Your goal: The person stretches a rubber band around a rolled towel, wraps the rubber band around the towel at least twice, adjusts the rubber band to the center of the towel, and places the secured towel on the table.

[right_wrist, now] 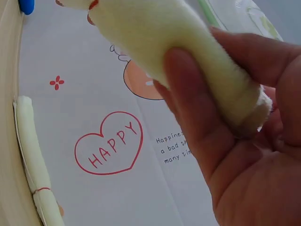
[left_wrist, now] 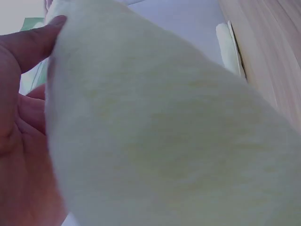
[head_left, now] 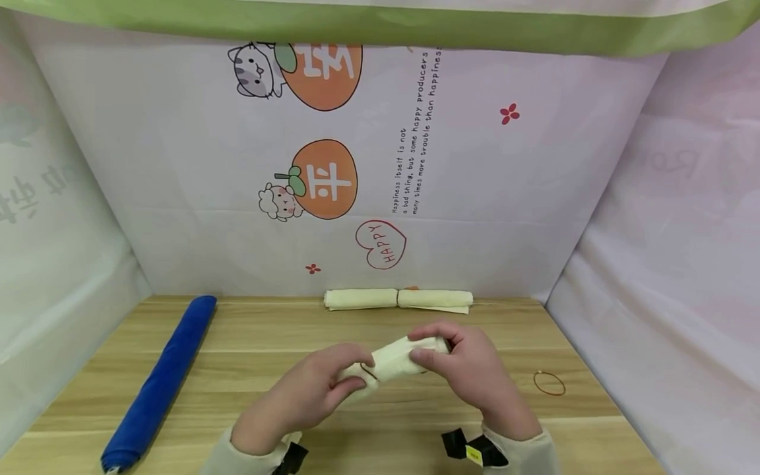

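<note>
A rolled cream cloth [head_left: 394,359] is held above the table between both hands, its right end tilted up in the head view. Near its left part a thin reddish-brown rubber band [head_left: 369,372] goes round it. My left hand [head_left: 309,386] pinches the roll beside that band, thumb below and fingers over the top. At the other end my right hand [head_left: 469,363] grips the roll between thumb and fingers. The right wrist view shows this cloth roll [right_wrist: 160,33] with its end inside the right hand. Cloth fills most of the left wrist view, beside the left thumb.
Along the back wall lies a second cream cloth roll [head_left: 362,299], banded at its middle. A long blue roll [head_left: 160,382] slants along the table's left side. One loose rubber band [head_left: 549,382] lies on the wooden table [head_left: 594,435] at right. White printed sheets enclose the sides and back.
</note>
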{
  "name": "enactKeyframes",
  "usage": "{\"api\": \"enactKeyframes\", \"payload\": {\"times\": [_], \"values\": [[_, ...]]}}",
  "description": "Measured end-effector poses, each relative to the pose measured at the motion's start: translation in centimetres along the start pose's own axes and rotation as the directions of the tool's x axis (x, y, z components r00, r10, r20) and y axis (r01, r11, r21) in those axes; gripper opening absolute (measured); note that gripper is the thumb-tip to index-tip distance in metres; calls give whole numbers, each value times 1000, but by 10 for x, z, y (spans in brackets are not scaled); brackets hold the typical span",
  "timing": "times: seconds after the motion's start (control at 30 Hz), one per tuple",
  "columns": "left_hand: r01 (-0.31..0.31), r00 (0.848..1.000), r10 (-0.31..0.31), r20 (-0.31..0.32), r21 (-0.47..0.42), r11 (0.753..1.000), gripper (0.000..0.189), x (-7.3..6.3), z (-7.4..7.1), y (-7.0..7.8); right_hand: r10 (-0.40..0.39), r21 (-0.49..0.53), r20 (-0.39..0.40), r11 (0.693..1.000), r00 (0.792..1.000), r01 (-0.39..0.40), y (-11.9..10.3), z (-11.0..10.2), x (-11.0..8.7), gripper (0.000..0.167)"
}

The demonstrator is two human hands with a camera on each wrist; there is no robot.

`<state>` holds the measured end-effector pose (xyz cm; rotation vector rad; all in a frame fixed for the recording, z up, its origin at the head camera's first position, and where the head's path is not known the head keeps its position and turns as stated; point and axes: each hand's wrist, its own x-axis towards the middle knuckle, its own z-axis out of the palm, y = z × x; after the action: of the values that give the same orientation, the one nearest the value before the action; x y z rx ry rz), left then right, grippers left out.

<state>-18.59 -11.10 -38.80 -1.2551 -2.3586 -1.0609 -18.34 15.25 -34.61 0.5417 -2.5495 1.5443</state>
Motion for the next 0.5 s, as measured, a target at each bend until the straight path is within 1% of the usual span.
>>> {"api": "enactKeyframes", "payload": {"times": [0.1, 0.2, 0.3, 0.37, 0.43, 0.5], "values": [[-48, 999, 48, -4, -38, 998, 26, 1, 0, 0, 80, 57, -31, 995, 996, -78, -3, 0, -1, 20], [-94, 995, 94, -21, -24, 995, 24, 2, 3, 1, 107, 95, -40, 990, 994, -102, -6, 0, -2, 20], [-147, 988, 148, -30, 43, 988, 21, 4, 7, 2, 125, 108, -59, 987, 990, -118, -7, 2, -2, 19], [-181, 983, 184, -16, 108, 977, 20, 5, 9, 3, 139, 111, -69, 985, 988, -130, -8, 3, -1, 17], [-200, 979, 201, 11, 155, 967, 19, 6, 10, 3, 159, 114, -75, 982, 984, -150, -8, 4, -1, 17], [-200, 980, 196, 45, 175, 964, 20, 5, 10, 4, 183, 114, -87, 978, 979, -172, -8, 4, 0, 16]]}}
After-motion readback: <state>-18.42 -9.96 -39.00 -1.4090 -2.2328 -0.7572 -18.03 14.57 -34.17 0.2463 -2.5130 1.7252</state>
